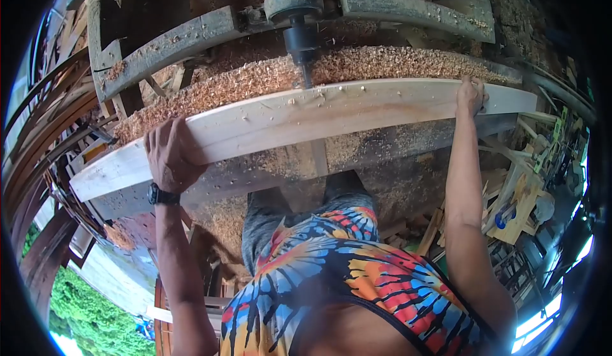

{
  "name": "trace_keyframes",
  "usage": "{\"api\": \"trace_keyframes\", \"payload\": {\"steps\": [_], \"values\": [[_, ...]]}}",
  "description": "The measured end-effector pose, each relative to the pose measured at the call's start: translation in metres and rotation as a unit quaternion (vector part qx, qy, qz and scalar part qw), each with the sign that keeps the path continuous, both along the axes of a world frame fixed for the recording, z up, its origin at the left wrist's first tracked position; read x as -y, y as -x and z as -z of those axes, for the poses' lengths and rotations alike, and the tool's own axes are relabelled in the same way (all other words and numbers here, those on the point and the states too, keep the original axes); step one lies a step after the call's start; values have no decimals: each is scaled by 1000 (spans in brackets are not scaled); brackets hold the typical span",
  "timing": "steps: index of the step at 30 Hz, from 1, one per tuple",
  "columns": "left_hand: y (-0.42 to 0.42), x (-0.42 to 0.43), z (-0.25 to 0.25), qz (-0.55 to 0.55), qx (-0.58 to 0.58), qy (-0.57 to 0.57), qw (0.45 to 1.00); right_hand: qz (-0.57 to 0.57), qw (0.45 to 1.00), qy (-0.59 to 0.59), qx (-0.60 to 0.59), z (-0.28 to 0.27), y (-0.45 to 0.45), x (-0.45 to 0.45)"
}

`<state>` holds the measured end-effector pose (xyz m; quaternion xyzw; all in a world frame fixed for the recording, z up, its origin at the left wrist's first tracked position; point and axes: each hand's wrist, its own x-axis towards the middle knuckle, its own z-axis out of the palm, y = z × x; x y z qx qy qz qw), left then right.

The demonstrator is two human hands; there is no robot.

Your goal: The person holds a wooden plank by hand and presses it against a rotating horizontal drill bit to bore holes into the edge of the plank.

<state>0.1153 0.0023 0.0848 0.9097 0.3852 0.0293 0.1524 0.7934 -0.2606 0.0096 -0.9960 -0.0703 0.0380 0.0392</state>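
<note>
The work seems to be under way, as the long wooden plank [331, 110], grasped by the left hand [172, 155] and right hand [470, 97], lies at the machine bit [306, 76] beside wood shavings [255, 74], though what remains cannot be told.

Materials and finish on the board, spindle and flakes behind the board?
Board: wood, apparently unfinished; pale face with brownish streaks.
Spindle: probably metal, dark finish; smooth rounded sections with dull highlights, coating unclear.
Flakes: likely raw wood shavings; loose, tan, curled bits.
</note>
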Motion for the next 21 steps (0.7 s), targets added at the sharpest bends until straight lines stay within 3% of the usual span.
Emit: {"api": "trace_keyframes", "payload": {"steps": [3, 6, 10, 21], "values": [[15, 36, 1, -3, 7, 3, 1000, -26, 999, -18, 26, 25, -15, 35], [25, 76, -8, -30, -29, 26, 999, -104, 990, 90, 6, 17, -4, 55], [27, 83, -11, -33, -22, 31, 999, -43, 998, 12, 42, 15, 7, 55], [28, 80, -8, -32, -21, 38, 999, -39, 997, 12, 69, 14, 6, 52]]}}
